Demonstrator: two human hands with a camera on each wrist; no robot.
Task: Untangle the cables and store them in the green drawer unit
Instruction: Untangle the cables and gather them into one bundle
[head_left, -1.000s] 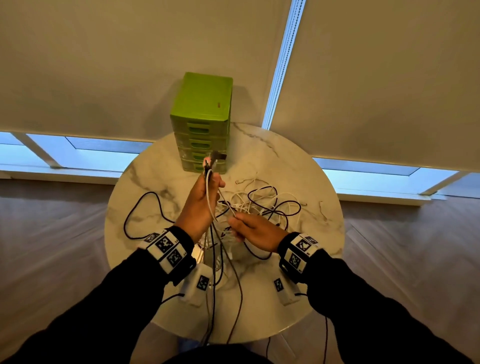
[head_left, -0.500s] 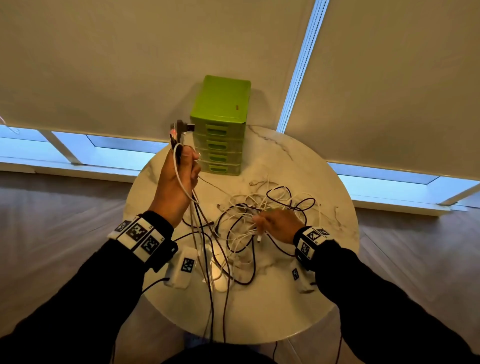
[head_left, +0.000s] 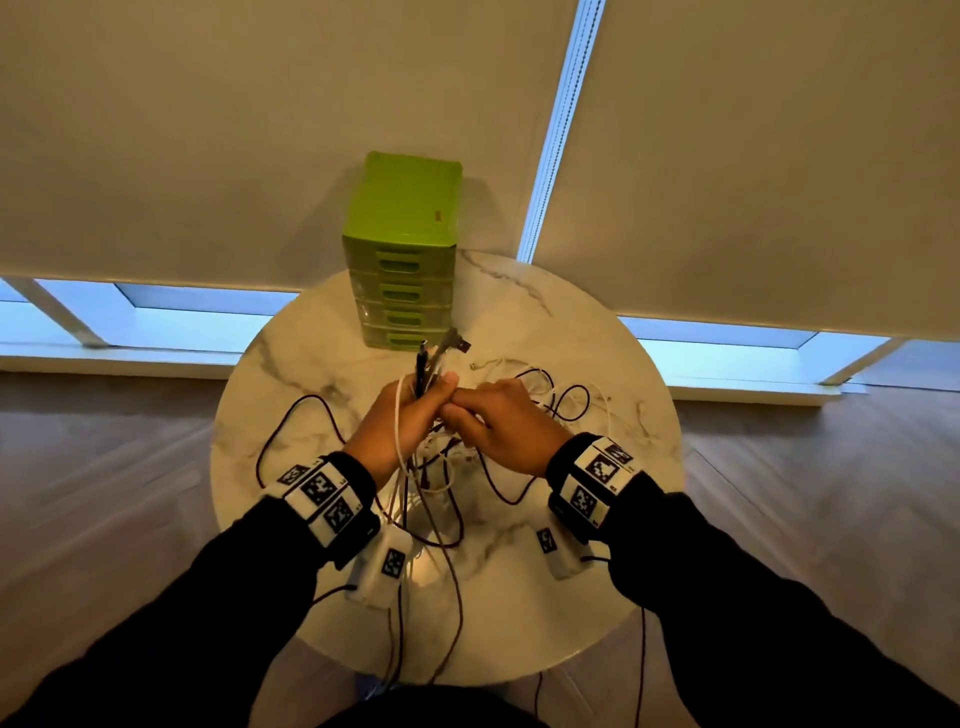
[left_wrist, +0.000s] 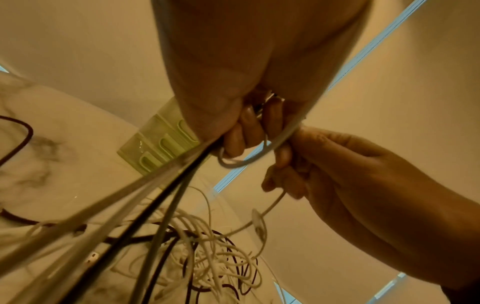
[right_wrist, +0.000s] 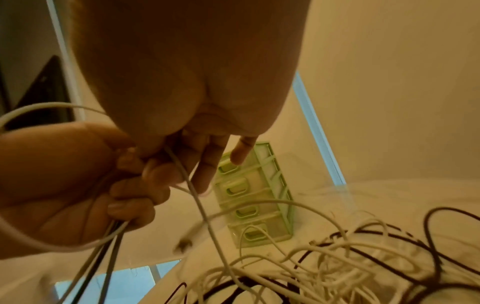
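Holding a bunch of cables tight in curled fingers, the left hand meets the right hand, which pinches a white cable above the table.

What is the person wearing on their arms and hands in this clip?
Both hands, left hand and right hand, are bare. Black long sleeves cover both arms. Each wrist carries a black band with white square-patterned marker tiles, and a small white marked box trailing a thin black cable.

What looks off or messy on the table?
The cables lie in a knotted white-and-dark pile right of centre, with strands trailing over the table's near edge. All four drawers of the green drawer unit look closed. No damage visible.
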